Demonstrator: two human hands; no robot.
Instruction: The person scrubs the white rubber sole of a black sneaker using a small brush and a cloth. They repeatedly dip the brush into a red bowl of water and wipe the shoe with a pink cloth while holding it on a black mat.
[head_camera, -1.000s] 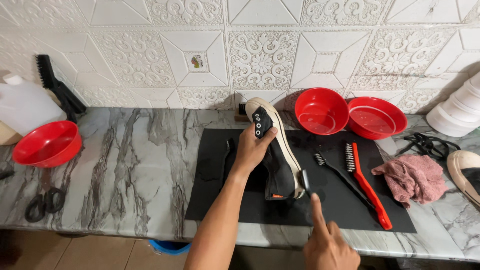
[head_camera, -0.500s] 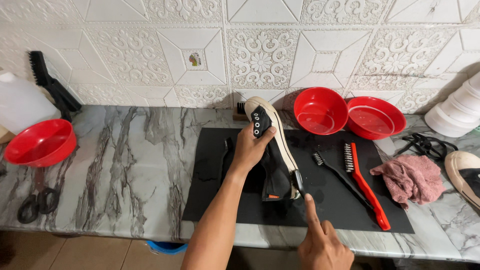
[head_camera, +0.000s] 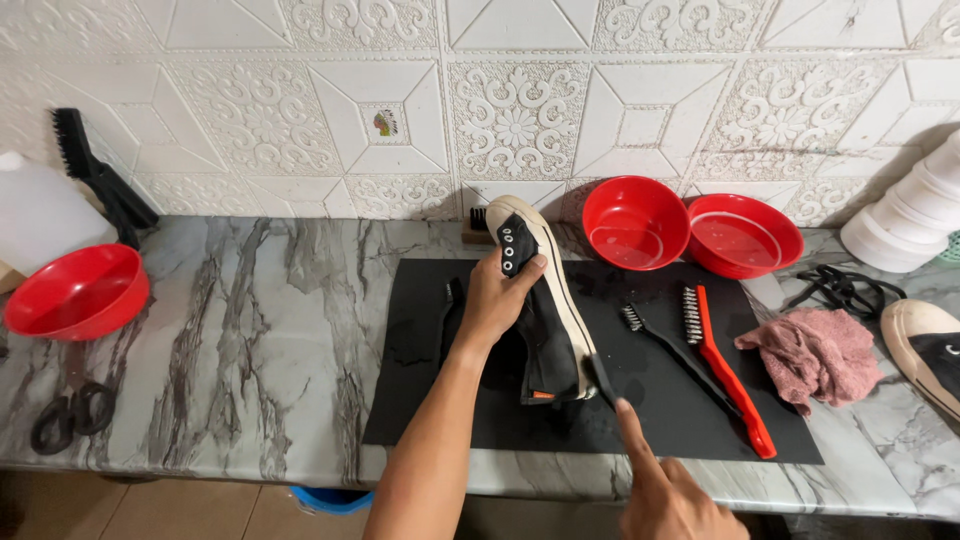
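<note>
Your left hand (head_camera: 497, 300) grips a black high-top sneaker (head_camera: 545, 305) around its upper, holding it on edge on the black mat (head_camera: 420, 340) with the pale sole turned to the right. Your right hand (head_camera: 672, 495) sits at the near edge of the view, index finger stretched toward the sneaker's heel, where a small dark brush (head_camera: 600, 378) meets the sole; whether your fingers actually clasp that brush cannot be told from this angle.

On the mat right of the shoe lie a black wire brush (head_camera: 672, 350) and a red-handled wire brush (head_camera: 722, 368), side by side, bristles pointing far. Another dark tool (head_camera: 452, 300) lies partly hidden behind your left wrist. Beyond the mat's far right corner stand two red bowls (head_camera: 690, 228), touching each other. A pink rag (head_camera: 815, 352) lies crumpled just off the mat's right edge, with a black tangle of laces (head_camera: 842, 290) beyond it and a second sneaker (head_camera: 925, 350) cut off by the frame.

Far left on the marble counter (head_camera: 250, 330) you have a third red bowl (head_camera: 75, 292), scissors (head_camera: 65, 415) near it, a white jug (head_camera: 40, 210) and a long black brush (head_camera: 100, 180) leaning against the tiled wall (head_camera: 300, 100).
</note>
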